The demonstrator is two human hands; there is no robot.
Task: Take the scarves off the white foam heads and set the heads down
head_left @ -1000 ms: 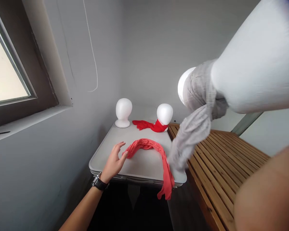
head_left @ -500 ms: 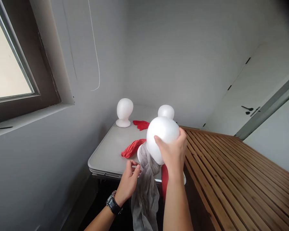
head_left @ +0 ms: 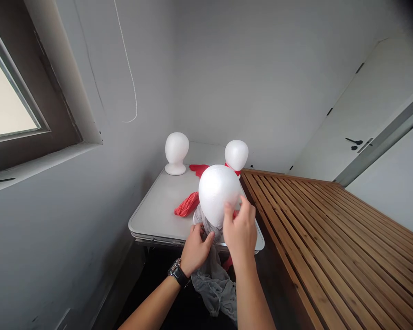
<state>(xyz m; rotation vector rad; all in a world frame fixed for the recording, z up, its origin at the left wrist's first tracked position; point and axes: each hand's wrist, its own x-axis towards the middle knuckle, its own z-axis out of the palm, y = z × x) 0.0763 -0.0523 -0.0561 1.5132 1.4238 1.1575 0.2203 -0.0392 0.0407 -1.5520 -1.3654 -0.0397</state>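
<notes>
- White foam head (head_left: 215,192) sits at the table's (head_left: 153,217) near edge, grey scarf (head_left: 211,277) around its neck, hanging past that edge.
- Left hand (head_left: 196,250) at the grey scarf; whether it pinches cloth, I cannot tell.
- Right hand (head_left: 240,229) open, curved at the head's right.
- Open surface left of the coral scarf (head_left: 186,205); slatted bench (head_left: 323,224) right.

Grey walls (head_left: 248,82) rise behind what looks like a slatted wooden bench (head_left: 323,229).
</notes>
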